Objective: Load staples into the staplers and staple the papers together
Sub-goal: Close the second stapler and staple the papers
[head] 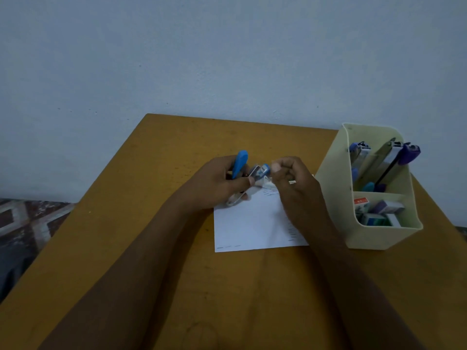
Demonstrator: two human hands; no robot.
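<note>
My left hand grips a blue stapler swung open above the table, its blue top pointing up and its metal channel angled toward my right hand. My right hand is curled close to the channel's end, thumb and fingertips pinched together; whatever small thing they pinch is too small to make out. White papers with faint lines of print lie flat under both hands.
A cream desk organiser stands at the right, with several staplers upright in its back compartment and small staple boxes in the front one. The ochre table meets a pale wall behind; patterned floor shows at left.
</note>
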